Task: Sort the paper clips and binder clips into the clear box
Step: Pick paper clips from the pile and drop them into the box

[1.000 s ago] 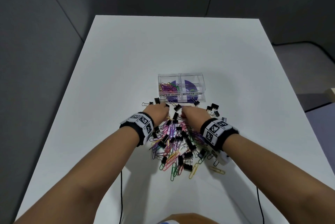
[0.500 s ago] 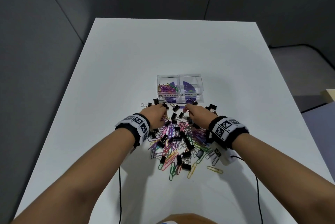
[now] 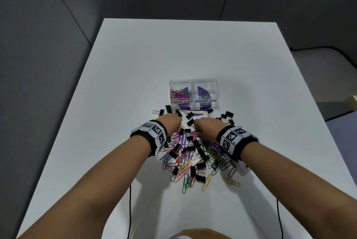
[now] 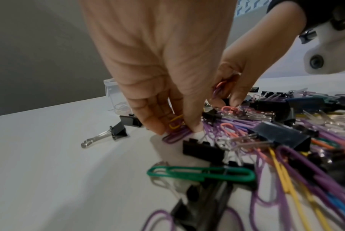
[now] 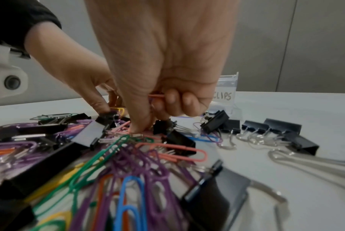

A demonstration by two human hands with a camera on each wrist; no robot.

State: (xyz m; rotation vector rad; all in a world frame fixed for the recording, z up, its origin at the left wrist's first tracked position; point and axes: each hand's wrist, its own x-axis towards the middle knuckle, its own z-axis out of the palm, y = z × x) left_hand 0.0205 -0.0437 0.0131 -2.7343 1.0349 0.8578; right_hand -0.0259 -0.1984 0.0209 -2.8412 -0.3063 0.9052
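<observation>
Bare forearms, a marker-covered band on each wrist

Each wrist wears a black band (image 3: 148,138) faced with white panels printed with black square codes; the right band (image 3: 234,139) matches it. Under each band sits a white moulded camera housing (image 4: 325,51) with a round dark lens and metal screws. A thin black cable (image 3: 129,209) trails below each forearm.

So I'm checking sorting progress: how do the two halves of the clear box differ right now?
The paper clips compartment, on the left of the clear box, holds a heap of coloured paper clips; the binder clips compartment on the right shows no clips, only the purple print beneath. Their handwritten labels differ likewise. Both share clear walls and stand open-topped just beyond the mixed pile, where both hands are picking.
</observation>
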